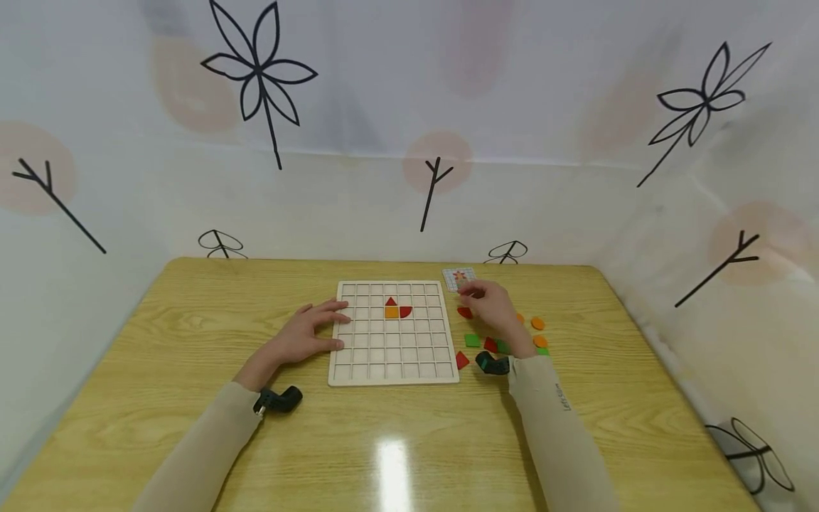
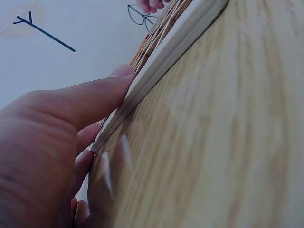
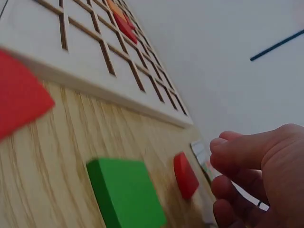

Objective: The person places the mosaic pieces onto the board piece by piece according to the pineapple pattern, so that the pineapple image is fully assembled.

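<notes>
A pale wooden grid board (image 1: 371,353) lies on the table. My left hand (image 1: 306,334) rests at its left side, fingers spread over the edge; the thumb (image 2: 102,90) touches the rim in the left wrist view. On the board sit a red triangle (image 1: 391,302), an orange square (image 1: 392,312) and a red quarter-circle (image 1: 406,311). My right hand (image 1: 493,306) hovers right of the board beside a small pattern card (image 1: 453,279), its fingers loosely bent. Nothing shows between thumb and fingers in the right wrist view. A red rounded piece (image 3: 185,175) lies near the fingertips.
Right of the board lie loose pieces: a green square (image 1: 472,340), a red piece (image 1: 462,360), an orange disc (image 1: 538,323) and several others, some partly hidden by the right wrist. A patterned white cloth (image 1: 358,206) hangs behind the table.
</notes>
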A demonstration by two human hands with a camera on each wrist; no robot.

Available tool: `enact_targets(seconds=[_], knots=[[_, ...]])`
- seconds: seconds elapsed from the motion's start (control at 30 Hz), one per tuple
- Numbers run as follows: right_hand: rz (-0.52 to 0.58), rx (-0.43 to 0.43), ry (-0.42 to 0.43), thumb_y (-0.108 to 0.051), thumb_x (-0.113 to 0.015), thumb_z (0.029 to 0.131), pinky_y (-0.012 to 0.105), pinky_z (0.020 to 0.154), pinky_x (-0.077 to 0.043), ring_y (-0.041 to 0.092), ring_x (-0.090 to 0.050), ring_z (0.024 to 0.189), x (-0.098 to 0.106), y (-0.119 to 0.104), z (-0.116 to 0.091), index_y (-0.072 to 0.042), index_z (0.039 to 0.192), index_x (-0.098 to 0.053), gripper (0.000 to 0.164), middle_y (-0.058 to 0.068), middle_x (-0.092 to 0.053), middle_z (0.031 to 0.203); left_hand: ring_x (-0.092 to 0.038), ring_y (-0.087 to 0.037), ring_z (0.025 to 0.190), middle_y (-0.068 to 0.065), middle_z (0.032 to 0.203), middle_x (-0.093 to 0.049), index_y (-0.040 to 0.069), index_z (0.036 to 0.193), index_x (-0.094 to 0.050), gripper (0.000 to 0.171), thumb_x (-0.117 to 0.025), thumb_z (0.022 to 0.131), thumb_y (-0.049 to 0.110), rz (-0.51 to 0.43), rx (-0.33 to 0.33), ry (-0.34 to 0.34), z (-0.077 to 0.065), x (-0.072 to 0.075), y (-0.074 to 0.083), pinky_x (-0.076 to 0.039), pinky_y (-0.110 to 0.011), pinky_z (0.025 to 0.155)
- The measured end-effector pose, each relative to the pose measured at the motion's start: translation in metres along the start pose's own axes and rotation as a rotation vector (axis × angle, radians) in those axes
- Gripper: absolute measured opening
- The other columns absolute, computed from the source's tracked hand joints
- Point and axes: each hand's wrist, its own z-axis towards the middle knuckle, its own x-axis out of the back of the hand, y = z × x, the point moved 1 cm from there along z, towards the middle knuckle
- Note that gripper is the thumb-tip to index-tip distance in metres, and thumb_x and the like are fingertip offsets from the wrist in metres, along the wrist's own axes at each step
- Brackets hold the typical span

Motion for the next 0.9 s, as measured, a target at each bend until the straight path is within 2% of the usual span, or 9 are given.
enact_targets(seconds=[0.17, 0.3, 0.53, 0.9], knots=[[-0.043, -0.057, -0.063, -0.021, -0.065, 0.099, 0.037, 0.084, -0.046, 0.026, -0.057, 0.095, 0.008, 0.011, -0.006, -0.007, 0.113, -0.072, 0.021, 0.009, -0.068, 0.111, -0.028, -0.033, 0.146, -0.009, 0.155, -0.042, 0.012, 0.130, -0.066, 0.046, -0.075, 0.090, 0.033, 0.003, -0.011, 0.000, 0.000, -0.002, 0.000, -0.011, -0.061, 0.114], [-0.017, -0.078, -0.127, -0.015, -0.063, 0.099, 0.039, 0.088, -0.044, 0.026, -0.056, 0.097, 0.012, 0.014, -0.011, -0.008, 0.115, -0.072, 0.019, 0.010, -0.067, 0.113, -0.028, -0.034, 0.146, -0.010, 0.155, -0.042, 0.012, 0.130, -0.066, 0.046, -0.075, 0.090, 0.034, -0.002, -0.009, 0.001, -0.001, -0.002, 0.001, -0.011, -0.061, 0.115], [0.046, -0.054, -0.197, -0.006, -0.063, 0.098, 0.035, 0.086, -0.045, 0.025, -0.055, 0.096, 0.015, 0.015, -0.012, -0.002, 0.122, -0.067, 0.025, 0.013, -0.065, 0.115, -0.028, -0.035, 0.146, -0.012, 0.154, -0.042, 0.010, 0.129, -0.066, 0.046, -0.075, 0.090, 0.031, 0.005, -0.009, 0.010, -0.003, -0.001, 0.002, -0.010, -0.062, 0.114], [0.011, -0.111, -0.177, -0.004, -0.066, 0.095, 0.038, 0.085, -0.043, 0.026, -0.052, 0.092, 0.014, 0.010, -0.009, -0.003, 0.119, -0.070, 0.024, 0.012, -0.062, 0.109, -0.028, -0.034, 0.146, -0.011, 0.154, -0.042, 0.010, 0.129, -0.066, 0.046, -0.076, 0.089, 0.032, -0.008, -0.011, 0.010, -0.001, 0.001, 0.003, -0.010, -0.062, 0.115]])
